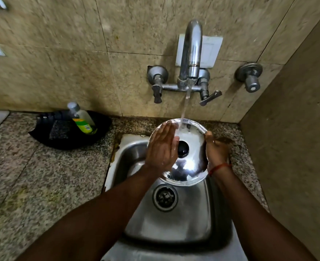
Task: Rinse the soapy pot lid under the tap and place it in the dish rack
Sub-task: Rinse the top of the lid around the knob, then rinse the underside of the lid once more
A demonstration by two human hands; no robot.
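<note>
A round shiny steel pot lid (188, 167) with a black knob (183, 149) at its centre is held over the sink under the running tap (192, 53). Water streams from the spout onto the lid's far part. My right hand (216, 149) grips the lid's right rim. My left hand (161, 147) lies flat with fingers together on the lid's left face, touching the water stream. No dish rack is in view.
A steel sink (174, 219) with a drain (164, 197) lies below the lid. On the granite counter to the left, a black tray (68, 136) holds a green soap bottle (83, 119) and a scrub pad. A wall stands close on the right.
</note>
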